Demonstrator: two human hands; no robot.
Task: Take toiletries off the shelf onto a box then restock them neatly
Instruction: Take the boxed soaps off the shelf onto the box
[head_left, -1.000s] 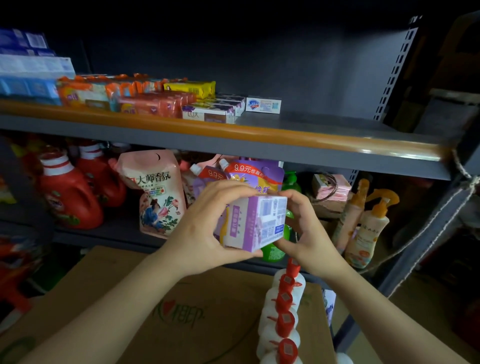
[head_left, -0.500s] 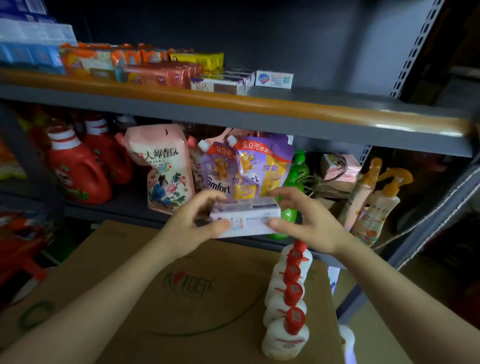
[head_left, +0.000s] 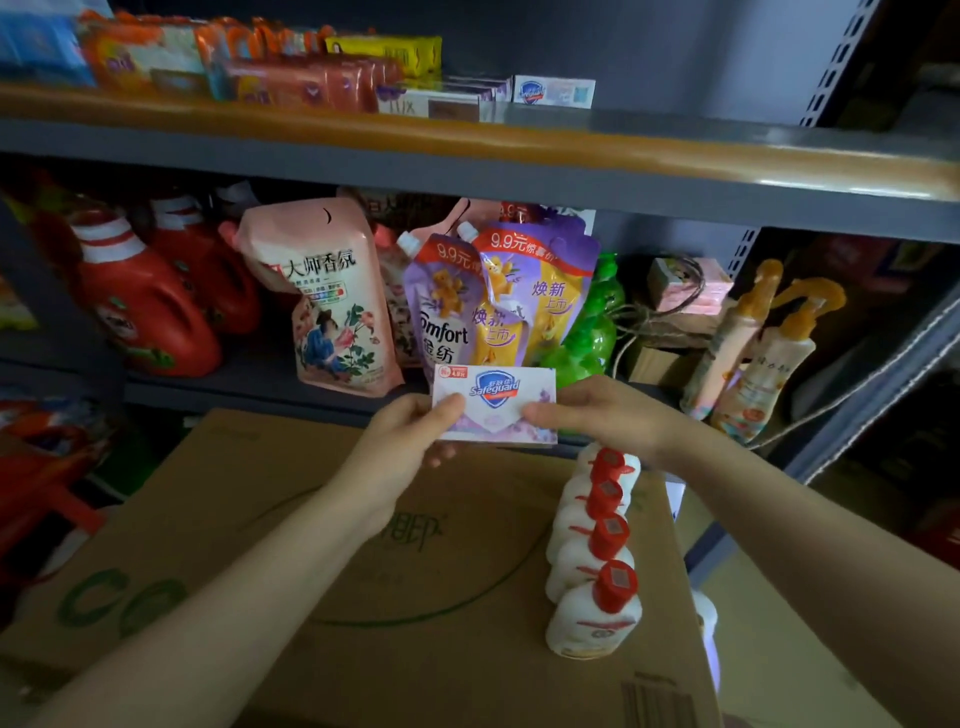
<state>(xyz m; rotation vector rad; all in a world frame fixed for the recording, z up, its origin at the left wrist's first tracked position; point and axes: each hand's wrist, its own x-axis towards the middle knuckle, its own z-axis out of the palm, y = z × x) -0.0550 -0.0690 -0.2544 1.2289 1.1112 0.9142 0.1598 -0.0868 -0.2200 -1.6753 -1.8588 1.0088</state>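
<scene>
Cardboard box (head_left: 322, 597): white bottles (head_left: 597, 551) | both hands: Safeguard soap box (head_left: 496, 402)

A big grey metal rack (head_left: 519, 171) fills the view. An orange strip (head_left: 467, 136) runs along the front edge of its top board. The wall (head_left: 675, 47) behind is dark blue-grey. A post with holes (head_left: 831, 57) stands on the right. The floor (head_left: 779, 649) looks pale. The light is dim.

Single head-worn wide-angle view, facing forward and down, close to a shelf rack (head_left: 467, 171). Upper shelf sits near top of frame, lower shelf at mid-height, cardboard box (head_left: 291, 561) fills the bottom. Both forearms enter from the lower corners. Edges bend, fisheye.
</scene>
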